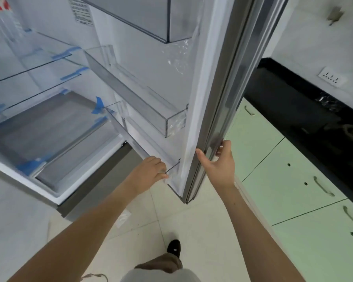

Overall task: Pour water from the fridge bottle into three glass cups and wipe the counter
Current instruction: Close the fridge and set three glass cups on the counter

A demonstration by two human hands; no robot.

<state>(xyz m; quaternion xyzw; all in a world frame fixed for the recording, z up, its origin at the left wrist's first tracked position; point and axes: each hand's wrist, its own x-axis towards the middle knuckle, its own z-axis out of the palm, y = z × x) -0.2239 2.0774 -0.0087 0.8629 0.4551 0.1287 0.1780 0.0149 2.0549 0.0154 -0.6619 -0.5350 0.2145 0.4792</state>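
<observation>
The fridge door stands open. The right hand grips its near outer edge, thumb inside. The left hand curls into the lowest door bin; no bottle shows there. Black counter lies far right, with glass cups on it.

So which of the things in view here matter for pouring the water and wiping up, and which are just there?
Job:
fridge door, held by right hand
lowest door bin, left hand reaching in
black counter
glass cups, blurred

Just there:
glass shelves
blue tape
wall socket
green cabinets
</observation>
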